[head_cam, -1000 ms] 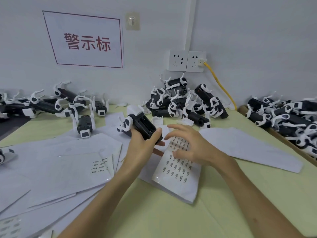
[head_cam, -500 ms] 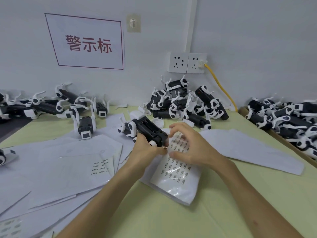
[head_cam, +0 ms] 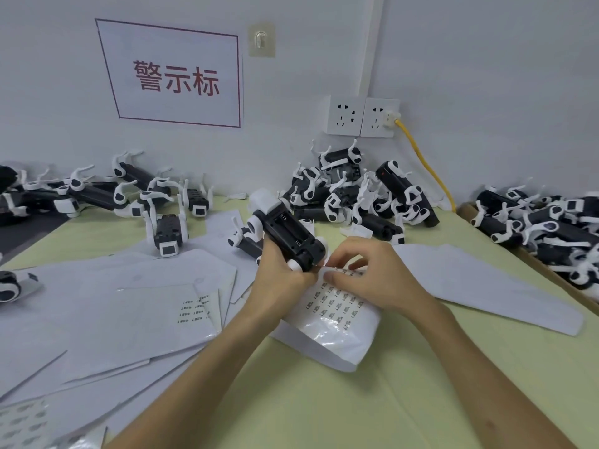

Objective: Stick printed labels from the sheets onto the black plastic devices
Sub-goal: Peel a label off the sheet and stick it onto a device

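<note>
My left hand (head_cam: 278, 281) grips a black plastic device (head_cam: 287, 230) with white end parts, its long body tilted up and away from me. The device's near end hangs just above the top edge of a label sheet (head_cam: 337, 307) printed with rows of small labels. My right hand (head_cam: 372, 277) rests on that sheet, thumb and forefinger pinching a small label right beside the device's near end. The label itself is mostly hidden by the fingertips.
A pile of black-and-white devices (head_cam: 356, 196) lies at the wall behind my hands. More devices (head_cam: 129, 192) lie at the left and in a tray (head_cam: 544, 222) at the right. One device (head_cam: 167, 234) stands alone. Loose white sheets (head_cam: 146, 303) cover the left of the green table (head_cam: 324, 400).
My left hand has lowered and tilted the device towards the label sheet. My right hand went from spread over the sheet to pinching at its top edge beside the device.
</note>
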### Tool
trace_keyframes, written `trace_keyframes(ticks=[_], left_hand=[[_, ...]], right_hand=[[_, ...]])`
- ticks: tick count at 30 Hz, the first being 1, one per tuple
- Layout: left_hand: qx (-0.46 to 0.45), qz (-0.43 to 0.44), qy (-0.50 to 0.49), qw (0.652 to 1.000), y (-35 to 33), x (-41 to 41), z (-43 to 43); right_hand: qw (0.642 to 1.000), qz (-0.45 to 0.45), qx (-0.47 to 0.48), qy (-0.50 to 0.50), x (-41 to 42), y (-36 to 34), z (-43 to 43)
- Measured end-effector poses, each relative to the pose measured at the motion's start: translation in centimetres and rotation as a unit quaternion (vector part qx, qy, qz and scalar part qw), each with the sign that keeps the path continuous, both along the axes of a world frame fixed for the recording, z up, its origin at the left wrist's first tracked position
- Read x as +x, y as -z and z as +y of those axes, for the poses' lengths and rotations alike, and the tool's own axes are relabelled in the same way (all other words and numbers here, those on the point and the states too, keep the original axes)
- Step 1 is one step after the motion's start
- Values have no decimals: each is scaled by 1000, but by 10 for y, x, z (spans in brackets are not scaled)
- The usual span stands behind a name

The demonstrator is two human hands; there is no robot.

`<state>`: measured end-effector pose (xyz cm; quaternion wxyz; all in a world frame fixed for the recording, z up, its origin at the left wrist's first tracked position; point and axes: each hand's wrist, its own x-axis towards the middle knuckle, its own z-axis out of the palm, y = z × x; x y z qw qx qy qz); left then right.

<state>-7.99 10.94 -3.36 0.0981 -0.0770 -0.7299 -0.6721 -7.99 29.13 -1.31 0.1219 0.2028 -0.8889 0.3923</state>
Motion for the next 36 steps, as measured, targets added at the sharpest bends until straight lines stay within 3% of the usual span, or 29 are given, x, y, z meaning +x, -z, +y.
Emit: trace_keyframes(ticks=[20, 36], left_hand=[[-77, 89, 15, 993, -3, 5, 4], [-69, 75, 36, 994, -4, 9, 6]], right_hand=[[996, -45, -75, 26, -3, 1, -3], [990, -95, -95, 39, -4, -3, -1]])
